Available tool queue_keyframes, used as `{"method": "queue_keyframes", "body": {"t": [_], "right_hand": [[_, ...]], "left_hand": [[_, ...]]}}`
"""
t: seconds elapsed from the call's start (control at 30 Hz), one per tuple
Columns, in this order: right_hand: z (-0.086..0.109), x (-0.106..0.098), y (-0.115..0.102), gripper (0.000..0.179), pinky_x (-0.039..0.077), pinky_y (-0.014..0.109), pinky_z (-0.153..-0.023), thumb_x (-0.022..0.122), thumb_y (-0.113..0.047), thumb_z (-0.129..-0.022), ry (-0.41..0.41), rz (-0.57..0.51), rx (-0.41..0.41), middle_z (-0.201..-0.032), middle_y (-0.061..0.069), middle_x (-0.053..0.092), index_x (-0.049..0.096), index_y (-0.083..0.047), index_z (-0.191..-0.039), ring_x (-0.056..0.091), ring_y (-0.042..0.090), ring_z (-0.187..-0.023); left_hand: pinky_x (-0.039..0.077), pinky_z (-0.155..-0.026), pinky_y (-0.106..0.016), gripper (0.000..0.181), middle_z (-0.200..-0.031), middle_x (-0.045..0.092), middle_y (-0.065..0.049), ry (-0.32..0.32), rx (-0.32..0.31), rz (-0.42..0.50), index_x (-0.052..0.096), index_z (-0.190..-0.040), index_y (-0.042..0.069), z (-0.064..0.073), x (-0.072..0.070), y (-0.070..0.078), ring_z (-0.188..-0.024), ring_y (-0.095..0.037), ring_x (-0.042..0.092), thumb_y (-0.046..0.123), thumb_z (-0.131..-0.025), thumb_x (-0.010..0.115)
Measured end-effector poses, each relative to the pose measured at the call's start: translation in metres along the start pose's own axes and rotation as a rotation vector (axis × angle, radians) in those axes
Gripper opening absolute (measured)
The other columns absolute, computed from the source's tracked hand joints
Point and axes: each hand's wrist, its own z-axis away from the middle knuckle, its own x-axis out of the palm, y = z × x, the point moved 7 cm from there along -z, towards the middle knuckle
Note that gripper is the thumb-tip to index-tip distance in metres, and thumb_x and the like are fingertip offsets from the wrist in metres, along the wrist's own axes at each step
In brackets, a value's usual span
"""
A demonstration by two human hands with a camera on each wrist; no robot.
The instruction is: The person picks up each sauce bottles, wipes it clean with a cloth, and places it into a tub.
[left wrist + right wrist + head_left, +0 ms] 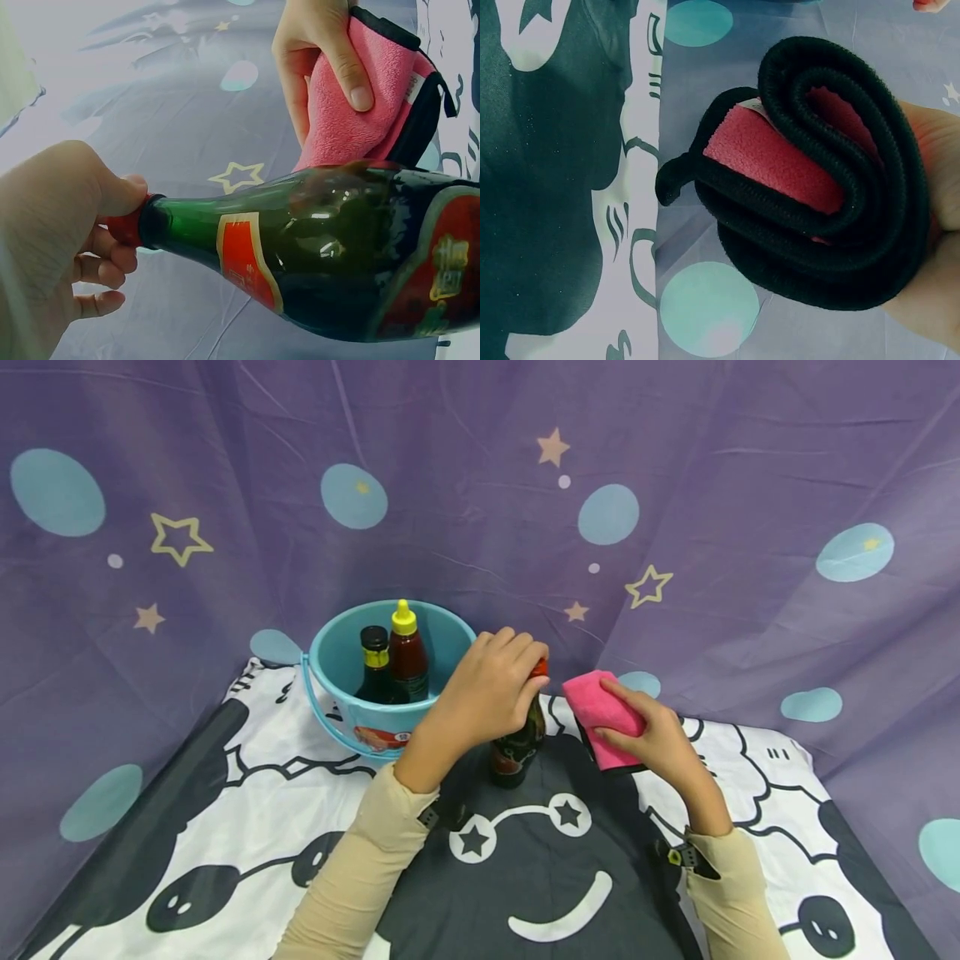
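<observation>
My left hand (491, 681) grips a dark green glass bottle (517, 747) by its red cap (127, 228). A red and gold label shows on the bottle's body in the left wrist view. The bottle leans slightly; whether its base touches the cloth-covered surface I cannot tell. To its right, my right hand (654, 737) holds a folded pink towel (606, 717) with black edging, thumb on one side and fingers on the other. From the right wrist view, the towel's rolled folds (772, 161) face the camera and hide most of that hand.
Left of the bottle stands a light blue bucket (318, 668) with a handle. Inside it are a black-capped dark bottle (378, 681) and a red sauce bottle (408, 656) with a yellow tip. A purple patterned curtain (480, 560) hangs behind the black-and-white printed cloth (555, 881).
</observation>
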Motion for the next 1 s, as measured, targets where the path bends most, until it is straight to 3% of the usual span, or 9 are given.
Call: {"method": "queue_keyframes", "body": {"t": [0.13,0.3,0.5,0.63,0.73,0.8,0.93,1.0], "right_hand": [[0.0,-0.001,-0.001,0.074,0.049,0.029,-0.069,0.087,-0.008,-0.079,-0.002,-0.001,0.006,-0.134,0.021,0.063,0.056,-0.011,-0.147,0.056,0.027,-0.09],[0.001,-0.007,-0.004,0.075,0.05,0.025,-0.07,0.087,-0.01,-0.08,0.017,-0.019,0.029,-0.129,0.021,0.064,0.056,-0.014,-0.147,0.056,0.026,-0.091],[0.007,-0.033,-0.028,0.076,0.052,0.015,-0.07,0.086,-0.007,-0.08,0.147,-0.133,0.042,-0.136,0.011,0.063,0.056,-0.024,-0.148,0.057,0.017,-0.096],[0.012,-0.044,-0.054,0.077,0.055,0.015,-0.069,0.085,0.001,-0.078,0.247,-0.245,0.02,-0.129,-0.004,0.065,0.058,-0.024,-0.146,0.06,0.014,-0.096],[0.012,-0.042,-0.073,0.078,0.055,0.015,-0.071,0.084,0.009,-0.075,0.292,-0.308,-0.057,-0.127,-0.01,0.065,0.06,-0.018,-0.144,0.062,0.014,-0.096],[0.01,-0.035,-0.085,0.079,0.054,0.014,-0.074,0.084,0.012,-0.072,0.294,-0.321,-0.143,-0.127,-0.006,0.066,0.06,-0.012,-0.143,0.062,0.013,-0.098],[0.004,-0.018,-0.101,0.078,0.048,0.015,-0.082,0.086,0.012,-0.069,0.277,-0.244,-0.322,-0.121,0.011,0.067,0.061,-0.005,-0.14,0.058,0.012,-0.101],[0.003,-0.012,-0.104,0.077,0.046,0.016,-0.086,0.088,0.009,-0.068,0.281,-0.191,-0.367,-0.118,0.015,0.067,0.062,-0.005,-0.139,0.058,0.013,-0.103]], "left_hand": [[0.047,-0.08,-0.038,0.023,-0.095,0.063,-0.004,0.008,-0.019,-0.014,0.065,-0.113,0.009,0.0,0.0,0.0,-0.088,-0.023,0.055,0.029,-0.1,0.063],[0.048,-0.084,-0.038,0.026,-0.101,0.065,-0.003,-0.037,-0.033,0.0,0.066,-0.119,0.01,0.001,0.001,-0.002,-0.092,-0.022,0.055,0.029,-0.104,0.057],[0.048,-0.088,-0.037,0.028,-0.11,0.067,-0.003,-0.085,-0.028,0.029,0.066,-0.127,0.012,0.001,0.001,-0.004,-0.097,-0.022,0.055,0.024,-0.106,0.053],[0.048,-0.089,-0.037,0.027,-0.11,0.067,-0.003,-0.093,-0.024,0.034,0.067,-0.126,0.011,0.002,0.0,-0.005,-0.097,-0.022,0.055,0.023,-0.106,0.053],[0.048,-0.089,-0.037,0.027,-0.11,0.067,-0.004,-0.094,-0.026,0.035,0.067,-0.126,0.01,0.002,-0.001,-0.006,-0.097,-0.022,0.055,0.022,-0.105,0.054],[0.048,-0.089,-0.037,0.028,-0.11,0.067,-0.004,-0.094,-0.026,0.025,0.067,-0.127,0.01,0.002,-0.001,-0.006,-0.097,-0.022,0.056,0.022,-0.105,0.054],[0.049,-0.087,-0.037,0.029,-0.11,0.067,-0.004,-0.09,-0.017,0.001,0.067,-0.127,0.009,0.003,-0.001,-0.005,-0.097,-0.022,0.056,0.021,-0.103,0.056],[0.049,-0.086,-0.036,0.03,-0.109,0.067,-0.005,-0.087,-0.013,-0.006,0.068,-0.127,0.009,0.003,-0.001,-0.004,-0.097,-0.022,0.057,0.019,-0.101,0.058]]}}
